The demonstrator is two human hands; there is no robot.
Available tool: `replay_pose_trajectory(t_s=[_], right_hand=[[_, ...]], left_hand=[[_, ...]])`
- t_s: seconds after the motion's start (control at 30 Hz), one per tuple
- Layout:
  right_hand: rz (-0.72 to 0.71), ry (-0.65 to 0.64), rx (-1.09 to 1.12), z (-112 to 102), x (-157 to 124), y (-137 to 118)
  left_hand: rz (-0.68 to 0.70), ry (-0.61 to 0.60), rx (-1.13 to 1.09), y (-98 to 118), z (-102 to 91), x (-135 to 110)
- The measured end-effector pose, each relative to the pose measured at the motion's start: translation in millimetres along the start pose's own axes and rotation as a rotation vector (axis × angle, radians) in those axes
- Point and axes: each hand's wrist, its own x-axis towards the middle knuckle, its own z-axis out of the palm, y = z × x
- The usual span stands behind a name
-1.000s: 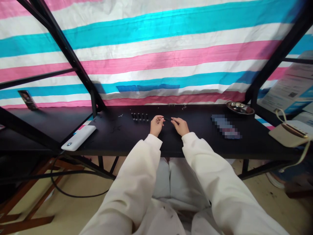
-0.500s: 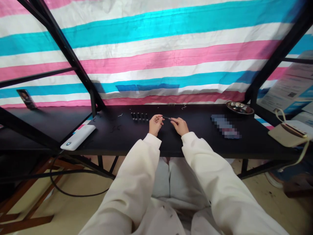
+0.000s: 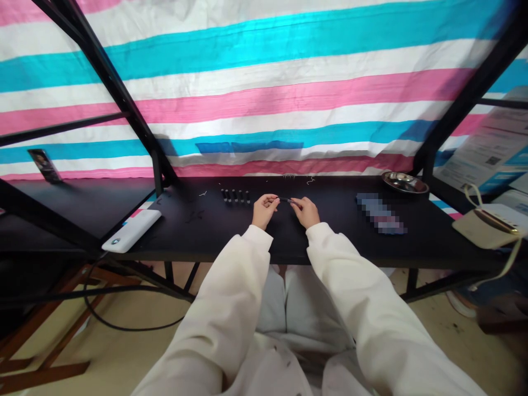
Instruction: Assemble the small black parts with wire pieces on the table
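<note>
Both my hands rest on the black table (image 3: 330, 242), in white sleeves. My left hand (image 3: 264, 209) is closed, its fingertips pinched on one end of a small thin dark piece (image 3: 284, 200). My right hand (image 3: 306, 210) is closed too and pinches the other end of the same piece. The piece is too small to name. Just left of my left hand stands a short row of small black upright parts (image 3: 236, 196).
A white power bank (image 3: 132, 231) lies at the table's left front corner with a cable hanging below. A metal dish (image 3: 405, 182) sits at the back right, a blurred flat object (image 3: 381, 214) near it. Black frame posts rise on both sides. Small wire scraps (image 3: 310, 179) lie at the back.
My hands have drawn slightly closer together around the small dark piece. Nothing else has moved.
</note>
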Motion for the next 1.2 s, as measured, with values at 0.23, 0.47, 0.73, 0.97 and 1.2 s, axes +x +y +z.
replay_pose_trajectory(t_s=[0.23,0.47,0.73,0.97,1.2], right_hand=[[-0.028,0.008,0.022,0.9,-0.1,1.7],[-0.032,-0.022,0.004,0.3,0.0,1.7],[-0.08,-0.058,0.027,0.2,-0.5,-0.7],[-0.096,-0.082,0.049,-1.8,-1.0,-4.2],[-0.106,-0.092,0.088,-0.8,-1.9,-4.8]], left_hand=[[-0.015,-0.009,0.037,2.8,-0.1,-1.6],[0.004,-0.024,0.067,-3.1,-0.6,-0.4],[0.074,-0.094,0.209,-14.3,-0.8,0.5],[0.057,-0.094,0.196,-14.1,-1.3,0.7],[0.033,-0.119,0.162,-14.8,-1.8,0.6]])
